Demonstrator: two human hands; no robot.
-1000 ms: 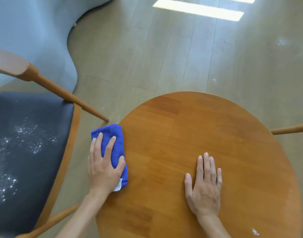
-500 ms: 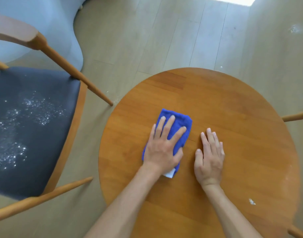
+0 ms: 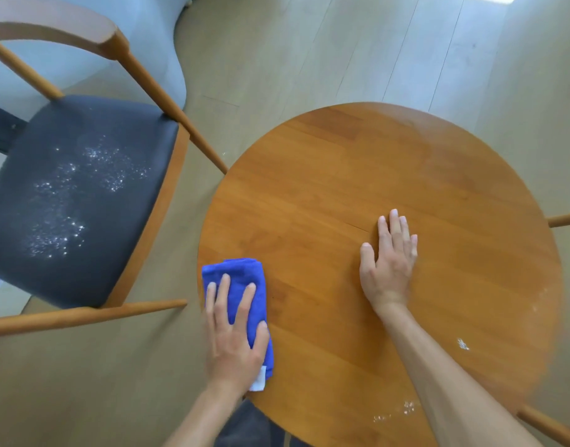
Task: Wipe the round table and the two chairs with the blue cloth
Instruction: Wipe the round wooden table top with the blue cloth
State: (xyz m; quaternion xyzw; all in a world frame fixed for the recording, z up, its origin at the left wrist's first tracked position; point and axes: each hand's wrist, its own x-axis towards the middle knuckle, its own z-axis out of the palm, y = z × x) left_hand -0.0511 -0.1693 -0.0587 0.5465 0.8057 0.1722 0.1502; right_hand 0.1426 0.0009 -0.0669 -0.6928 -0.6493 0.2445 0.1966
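Left hand [image 3: 235, 337] presses folded blue cloth [image 3: 236, 295] flat-fingered at left edge of round wooden table [image 3: 357, 175]. Right hand [image 3: 388, 262] lies flat, grip relaxed, mid-table. Dark-cushioned wooden chair [image 3: 83, 201], speckled white, left.

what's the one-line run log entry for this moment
left hand presses blue cloth at table edge | right hand flat | chair seat dusty

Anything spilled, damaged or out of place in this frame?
Yes. White specks are scattered over the dark chair seat, and a few white crumbs lie near the round table's near-right edge. Nothing looks damaged.
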